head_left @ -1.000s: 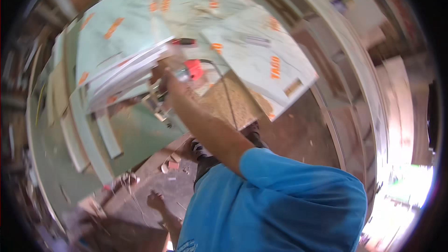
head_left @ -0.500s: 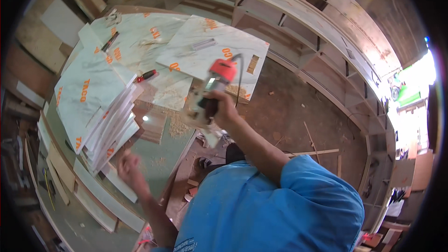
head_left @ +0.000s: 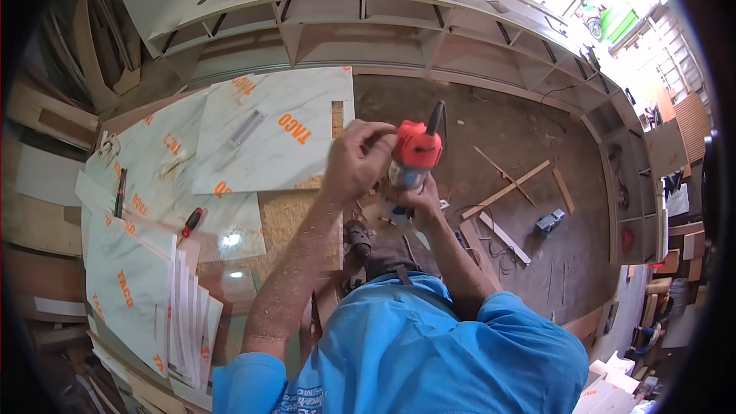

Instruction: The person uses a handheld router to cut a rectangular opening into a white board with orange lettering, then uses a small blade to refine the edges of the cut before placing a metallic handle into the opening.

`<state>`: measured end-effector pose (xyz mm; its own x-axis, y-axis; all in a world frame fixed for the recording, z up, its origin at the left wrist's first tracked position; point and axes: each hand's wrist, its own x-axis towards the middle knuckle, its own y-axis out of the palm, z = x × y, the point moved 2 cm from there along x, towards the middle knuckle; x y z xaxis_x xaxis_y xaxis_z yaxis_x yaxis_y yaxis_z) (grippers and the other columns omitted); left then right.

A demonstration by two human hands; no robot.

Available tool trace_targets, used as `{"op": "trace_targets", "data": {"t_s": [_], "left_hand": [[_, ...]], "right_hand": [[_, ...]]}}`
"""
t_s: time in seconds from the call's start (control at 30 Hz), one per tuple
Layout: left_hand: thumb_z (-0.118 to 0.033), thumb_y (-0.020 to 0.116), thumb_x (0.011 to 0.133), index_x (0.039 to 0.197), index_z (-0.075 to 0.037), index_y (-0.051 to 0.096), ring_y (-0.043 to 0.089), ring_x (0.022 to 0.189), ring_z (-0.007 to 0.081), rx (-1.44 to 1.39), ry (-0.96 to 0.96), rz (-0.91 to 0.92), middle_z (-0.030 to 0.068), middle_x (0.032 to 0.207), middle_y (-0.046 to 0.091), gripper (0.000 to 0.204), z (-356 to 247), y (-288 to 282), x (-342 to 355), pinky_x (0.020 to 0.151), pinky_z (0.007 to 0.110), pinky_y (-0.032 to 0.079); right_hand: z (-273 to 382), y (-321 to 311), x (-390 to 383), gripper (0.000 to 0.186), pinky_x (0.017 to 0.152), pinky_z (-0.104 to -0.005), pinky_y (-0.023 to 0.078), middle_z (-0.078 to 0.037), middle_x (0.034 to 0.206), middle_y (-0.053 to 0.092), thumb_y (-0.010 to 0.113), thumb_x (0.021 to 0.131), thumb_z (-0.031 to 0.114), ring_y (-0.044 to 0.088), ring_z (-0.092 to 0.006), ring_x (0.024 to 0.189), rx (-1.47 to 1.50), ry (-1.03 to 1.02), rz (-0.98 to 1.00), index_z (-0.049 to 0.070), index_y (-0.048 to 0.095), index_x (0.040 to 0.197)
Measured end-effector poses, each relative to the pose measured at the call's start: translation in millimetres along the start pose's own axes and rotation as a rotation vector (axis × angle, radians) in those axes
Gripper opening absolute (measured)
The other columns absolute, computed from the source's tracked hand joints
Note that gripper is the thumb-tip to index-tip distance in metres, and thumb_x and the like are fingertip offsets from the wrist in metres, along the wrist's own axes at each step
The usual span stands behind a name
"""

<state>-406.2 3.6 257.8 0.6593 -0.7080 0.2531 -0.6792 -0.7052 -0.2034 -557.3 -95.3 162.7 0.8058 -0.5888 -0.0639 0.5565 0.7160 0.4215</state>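
Note:
A trim router (head_left: 419,146) with a red cap and a black cord is held up in front of my body. My right hand (head_left: 418,201) is wrapped round its lower body. At the cap's left side is my left hand (head_left: 359,159), its fingers curled and pressed against the router; the exact contact is partly hidden. The router's base is mostly covered by my right hand. Left of my hands lies a white marble-patterned panel (head_left: 284,130) with orange print and a rectangular cutout (head_left: 337,119) near its right edge. A small metal piece (head_left: 248,129) rests on that panel.
A red-and-black screwdriver (head_left: 192,222) lies near a stack of cut panels (head_left: 188,291) at left. Wood strips (head_left: 506,192) and a blue-grey power tool (head_left: 550,221) are on the floor at right. A long open cabinet frame (head_left: 360,38) curves along the far side.
My view has turned right. The router has come round in front of me, and my left hand has moved from beside the panel stack up to its red cap.

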Motion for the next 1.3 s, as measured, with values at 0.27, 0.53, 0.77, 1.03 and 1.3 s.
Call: {"op": "trace_targets", "data": {"t_s": [0.27,0.53,0.77,1.03,1.3], "left_hand": [[-0.015,0.075,0.094,0.090,-0.004,0.067,0.059,0.072,0.0027,-0.400,-0.291,0.221,-0.0032,0.077,0.065,0.014,62,10,78,0.066,0.022,0.048],[-0.021,0.084,0.088,0.084,-0.009,0.062,0.053,0.063,0.0027,-0.789,-0.554,0.590,-0.0038,0.074,0.063,0.025,137,29,110,0.057,0.021,0.040],[-0.021,0.086,0.086,0.078,-0.009,0.062,0.053,0.057,0.0039,-0.933,-0.608,0.817,-0.0029,0.073,0.064,0.028,159,44,123,0.050,0.022,0.037],[-0.030,0.079,0.092,0.088,-0.005,0.067,0.058,0.064,0.0059,-0.504,-0.410,0.171,0.0007,0.076,0.065,0.029,213,-34,164,0.058,0.023,0.049],[-0.039,0.078,0.087,0.102,-0.005,0.069,0.063,0.108,0.0317,0.567,0.062,-0.287,0.0120,0.111,0.066,0.039,339,-149,227,0.095,0.044,0.049]], "right_hand": [[-12,-33,56,0.079,0.084,-0.0344,0.055,-0.007,0.102,0.069,0.086,0.057,0.020,0.068,-0.0182,0.093,-0.168,0.249,0.192,0.002,0.057,0.128],[-16,-62,64,0.095,0.089,-0.0349,0.053,-0.008,0.115,0.065,0.089,0.052,0.026,0.065,-0.0217,0.105,-0.142,0.473,0.207,0.000,0.051,0.136],[-15,-44,59,0.068,0.081,-0.0394,0.057,-0.013,0.094,0.070,0.086,0.052,0.024,0.070,-0.0279,0.087,0.002,0.492,0.229,-0.001,0.063,0.111],[-20,6,105,0.061,0.078,-0.0418,0.054,-0.015,0.095,0.067,0.083,0.069,0.031,0.067,-0.0267,0.083,-0.026,0.077,0.098,-0.002,0.060,0.115],[-47,36,221,0.055,0.095,-0.0429,0.051,-0.018,0.116,0.063,0.066,0.087,0.020,0.062,-0.0288,0.109,-0.135,-0.529,-0.277,0.000,0.049,0.136]]}}
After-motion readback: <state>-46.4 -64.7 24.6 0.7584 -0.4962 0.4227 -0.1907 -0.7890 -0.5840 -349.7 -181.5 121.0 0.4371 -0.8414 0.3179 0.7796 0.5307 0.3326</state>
